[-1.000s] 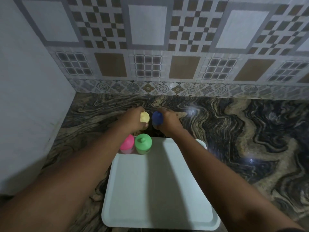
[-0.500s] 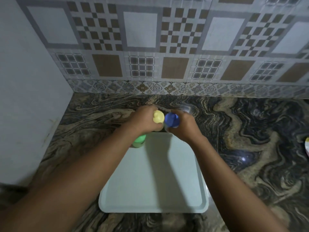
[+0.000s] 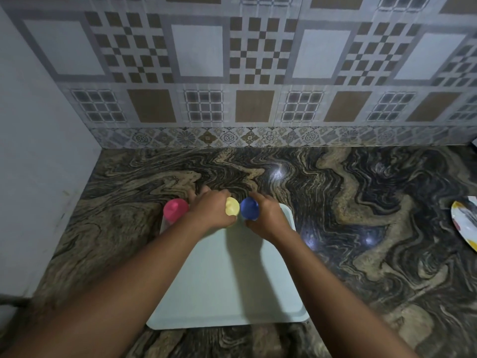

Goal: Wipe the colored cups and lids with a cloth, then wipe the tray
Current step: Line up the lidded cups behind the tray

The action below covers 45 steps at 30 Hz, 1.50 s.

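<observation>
Pulled in from the counter and now over the far end of the white tray: yellow cup and blue cup, side by side, almost touching. Set down or lifted, cannot tell. Gripped by the left hand, fingers curled round the yellow one; gripped by the right hand, fingers wrapped round the blue. Just to the left, pink cup upright at the tray's far-left corner. All around, swirled marble counter; at the right edge, part of a patterned plate. Behind, tiled wall.
</observation>
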{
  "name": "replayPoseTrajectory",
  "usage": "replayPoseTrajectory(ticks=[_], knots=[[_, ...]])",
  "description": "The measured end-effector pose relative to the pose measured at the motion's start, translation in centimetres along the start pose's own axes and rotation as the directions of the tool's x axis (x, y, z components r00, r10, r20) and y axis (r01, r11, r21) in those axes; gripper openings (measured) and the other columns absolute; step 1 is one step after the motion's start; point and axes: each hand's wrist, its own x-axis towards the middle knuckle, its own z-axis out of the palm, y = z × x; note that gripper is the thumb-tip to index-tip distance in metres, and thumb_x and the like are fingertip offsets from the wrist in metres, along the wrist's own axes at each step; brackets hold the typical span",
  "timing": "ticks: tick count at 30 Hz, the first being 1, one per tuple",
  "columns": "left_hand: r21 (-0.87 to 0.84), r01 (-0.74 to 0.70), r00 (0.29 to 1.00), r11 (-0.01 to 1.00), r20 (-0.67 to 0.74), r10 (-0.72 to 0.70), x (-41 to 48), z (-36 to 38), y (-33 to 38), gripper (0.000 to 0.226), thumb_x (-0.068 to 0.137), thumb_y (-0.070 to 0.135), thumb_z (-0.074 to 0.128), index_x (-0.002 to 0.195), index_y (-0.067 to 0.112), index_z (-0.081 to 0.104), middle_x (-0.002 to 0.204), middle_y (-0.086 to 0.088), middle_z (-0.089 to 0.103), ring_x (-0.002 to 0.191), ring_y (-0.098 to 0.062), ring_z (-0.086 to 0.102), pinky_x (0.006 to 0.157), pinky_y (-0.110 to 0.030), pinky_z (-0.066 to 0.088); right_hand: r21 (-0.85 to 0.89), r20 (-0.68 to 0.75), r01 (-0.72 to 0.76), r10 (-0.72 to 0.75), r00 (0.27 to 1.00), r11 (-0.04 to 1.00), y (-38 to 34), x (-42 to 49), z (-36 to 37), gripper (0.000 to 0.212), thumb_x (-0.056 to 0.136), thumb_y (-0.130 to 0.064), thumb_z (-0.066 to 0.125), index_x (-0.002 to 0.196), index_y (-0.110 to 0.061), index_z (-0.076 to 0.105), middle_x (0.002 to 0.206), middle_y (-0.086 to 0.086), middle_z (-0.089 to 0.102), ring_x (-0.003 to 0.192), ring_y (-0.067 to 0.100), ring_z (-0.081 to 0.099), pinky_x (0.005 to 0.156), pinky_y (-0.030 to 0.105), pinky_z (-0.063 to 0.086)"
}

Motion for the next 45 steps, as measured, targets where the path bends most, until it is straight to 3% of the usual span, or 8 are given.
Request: replayPoseTrajectory(ticks=[8,10,14,20,27,34,38,45], knots=[[0.005,0.003,0.999,1.000,0.043,-0.004,-0.6,-0.6,0.1,0.099,0.070,0.075,0.061,0.152,0.031,0.025,0.148,-0.002,0.047,0.141,-0.031,0.030,0.110,-0.062,0.019,-0.044,0.063,-0.006,0.009,0.998,0.999,0.2,-0.1,-0.2,0.105,0.070,-0.017,0.087,0.158,-0.019,0.030,0.147,0.016,0.048,0.130,0.037,0.053,0.099,0.044,0.051],[-0.077,0.026,0.997,0.997,-0.076,-0.031,-1.2,-1.4,-0.8,0.103,0.075,0.081,0.050,0.156,0.031,0.013,0.158,-0.002,0.035,0.147,-0.029,0.024,0.112,-0.061,0.018,-0.040,0.053,-0.018,0.020,0.998,0.999,0.7,-0.6,-1.0,0.110,0.068,-0.015,0.088,0.159,-0.020,0.027,0.150,0.015,0.046,0.131,0.036,0.052,0.101,0.040,0.050],[-0.537,-0.013,0.893,0.844,-0.385,-0.232,-4.8,-2.7,-4.6,0.080,0.081,0.072,0.055,0.147,0.028,0.041,0.141,-0.003,0.057,0.123,-0.023,0.056,0.100,-0.042,0.047,0.005,-0.090,-0.066,0.066,0.994,0.998,3.4,-3.3,-2.9,0.092,0.075,-0.018,0.085,0.154,-0.018,0.039,0.150,0.014,0.049,0.136,0.032,0.048,0.109,0.037,0.043],[-0.698,0.193,0.859,0.689,-0.220,-0.463,-10.6,0.9,-9.9,0.067,0.091,0.043,0.064,0.148,0.019,0.039,0.145,-0.004,0.053,0.131,-0.025,0.051,0.108,-0.039,0.039,-0.009,-0.162,-0.176,0.173,0.972,0.984,7.0,-8.8,-1.5,0.085,0.087,-0.029,0.075,0.158,-0.020,0.030,0.160,0.012,0.037,0.147,0.031,0.035,0.118,0.045,0.036],[-0.663,0.448,0.828,0.600,0.054,-0.558,-13.3,6.8,-11.9,0.054,0.089,0.029,0.070,0.136,0.008,0.055,0.127,-0.011,0.067,0.110,-0.032,0.066,0.096,-0.042,0.051,-0.028,-0.056,-0.387,0.385,0.921,0.922,7.6,-11.7,0.1,0.060,0.093,-0.015,0.062,0.149,-0.013,0.043,0.142,0.020,0.050,0.128,0.039,0.052,0.098,0.042,0.045],[-0.799,0.417,0.819,0.434,0.122,-0.561,-12.0,8.9,-13.6,0.024,0.086,-0.004,0.067,0.107,0.007,0.068,0.105,-0.017,0.072,0.088,-0.031,0.068,0.078,-0.053,0.058,0.044,-0.125,-0.402,0.404,0.906,0.915,7.7,-11.4,-0.1,0.034,0.082,0.005,0.056,0.114,0.002,0.066,0.105,0.022,0.071,0.102,0.042,0.064,0.077,0.041,0.048],[-0.819,0.410,0.815,0.401,0.132,-0.564,-11.6,8.9,-13.6,0.034,0.086,-0.008,0.066,0.081,0.026,0.064,0.094,-0.011,0.071,0.085,-0.032,0.069,0.074,-0.056,0.058,0.072,-0.161,-0.383,0.390,0.907,0.921,7.7,-10.7,-0.4,0.032,0.079,0.004,0.054,0.108,0.004,0.067,0.099,0.023,0.072,0.097,0.043,0.065,0.079,0.046,0.054],[-0.852,0.355,0.832,0.385,0.100,-0.546,-6.9,4.8,-14.3,0.025,0.086,-0.006,0.067,0.092,0.018,0.066,0.098,-0.009,0.071,0.093,-0.030,0.068,0.076,-0.057,0.059,0.104,-0.192,-0.338,0.352,0.916,0.935,6.0,-5.7,-3.7,0.031,0.078,0.003,0.058,0.105,-0.001,0.071,0.099,0.022,0.073,0.098,0.044,0.065,0.080,0.045,0.054]])
